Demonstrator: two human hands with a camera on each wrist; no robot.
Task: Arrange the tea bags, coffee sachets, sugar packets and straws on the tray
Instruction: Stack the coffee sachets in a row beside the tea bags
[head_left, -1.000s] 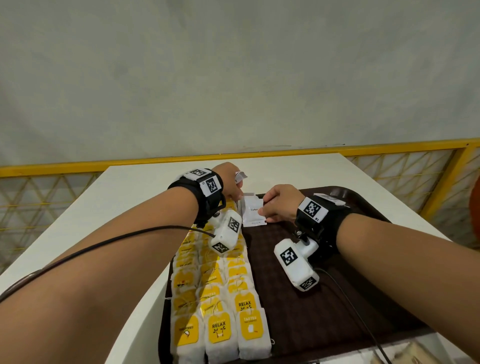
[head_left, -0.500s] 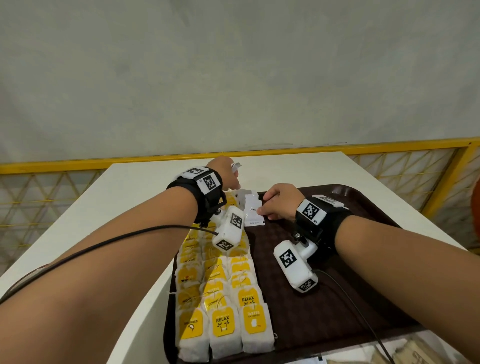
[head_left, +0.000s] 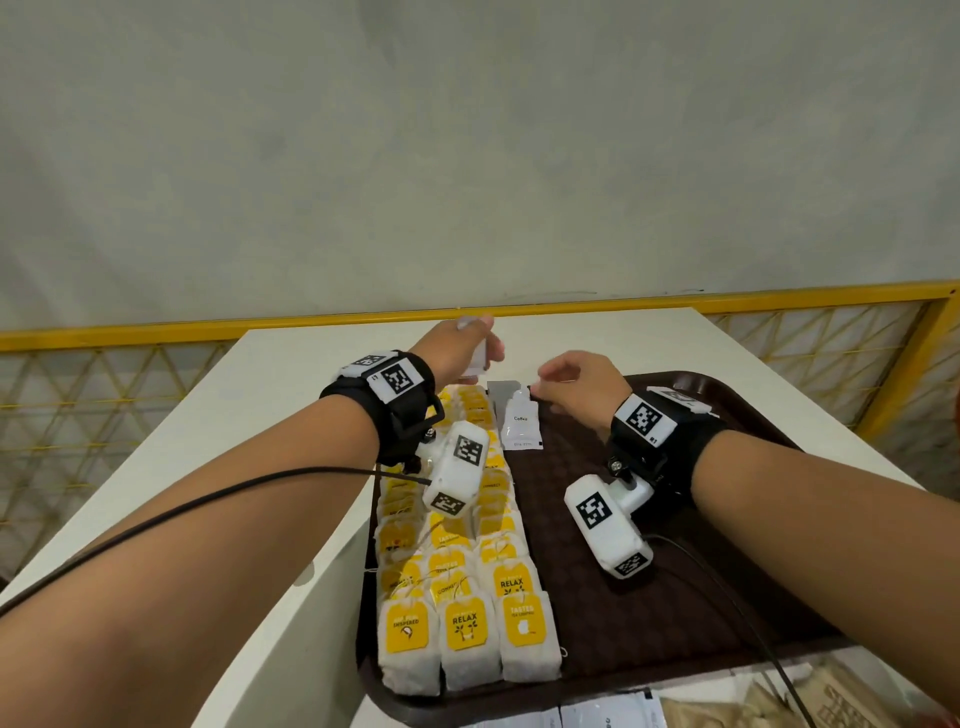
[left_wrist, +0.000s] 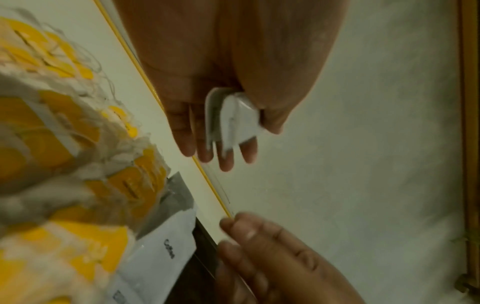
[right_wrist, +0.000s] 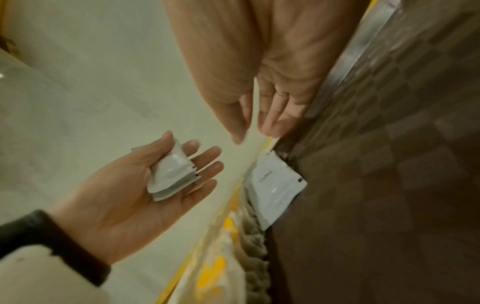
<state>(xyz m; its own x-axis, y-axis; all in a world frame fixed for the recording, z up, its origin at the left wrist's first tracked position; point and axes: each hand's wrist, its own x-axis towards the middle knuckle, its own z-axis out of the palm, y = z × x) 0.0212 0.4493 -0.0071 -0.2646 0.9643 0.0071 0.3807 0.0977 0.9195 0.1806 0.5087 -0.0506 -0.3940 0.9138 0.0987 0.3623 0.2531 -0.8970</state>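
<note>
From the head view, rows of yellow-tagged white tea bags fill the left side of the dark brown plastic tray, a white coffee sachet lying at its far end. The left wrist view shows the left hand with its thumb pinning a small stack of white sachets against straight fingers. In the right wrist view the right hand hangs relaxed and holds nothing, just above the tray's far edge.

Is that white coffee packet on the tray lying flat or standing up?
Flat. The coffee packet lies printed face up on the brown tray, beside the tea bags; neither hand touches it.

Bare staged workspace, white table, yellow railing
</note>
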